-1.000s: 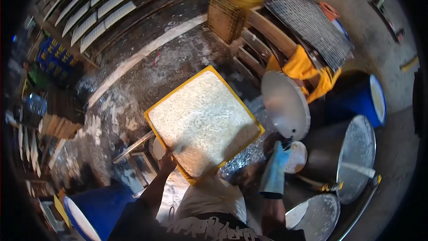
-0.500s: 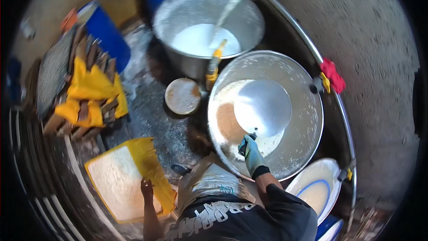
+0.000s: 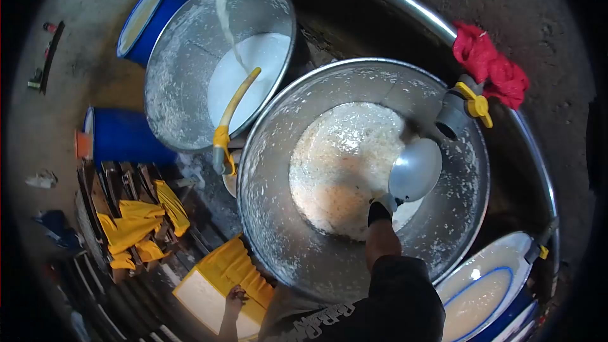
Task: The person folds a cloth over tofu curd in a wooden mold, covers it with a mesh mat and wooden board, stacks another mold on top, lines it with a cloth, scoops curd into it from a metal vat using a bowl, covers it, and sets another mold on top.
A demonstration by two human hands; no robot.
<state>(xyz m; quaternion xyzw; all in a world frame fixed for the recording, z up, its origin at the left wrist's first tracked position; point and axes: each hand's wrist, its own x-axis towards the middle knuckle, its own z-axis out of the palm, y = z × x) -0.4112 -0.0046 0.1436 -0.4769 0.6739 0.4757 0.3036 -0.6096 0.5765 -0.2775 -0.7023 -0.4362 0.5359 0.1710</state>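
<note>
Scoop (image 3: pixel 415 170) in the head view tilts at three o'clock inside the vat (image 3: pixel 269 171); right hand (image 3: pixel 381 205) is closed on it, individual fingers obscured. Left hand (image 3: pixel 236 296), seven o'clock, lies half-curled against yellow sheeting (image 3: pixel 244 259); grip, cannot tell.

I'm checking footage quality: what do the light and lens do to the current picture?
Head view: the corners fall to black, and the rail bows, probably partly lens distortion; glare sits on the contents of the vat, and the scoop shines; a soft shadow darkens the contents' lower part; the left hand looks dim.
</note>
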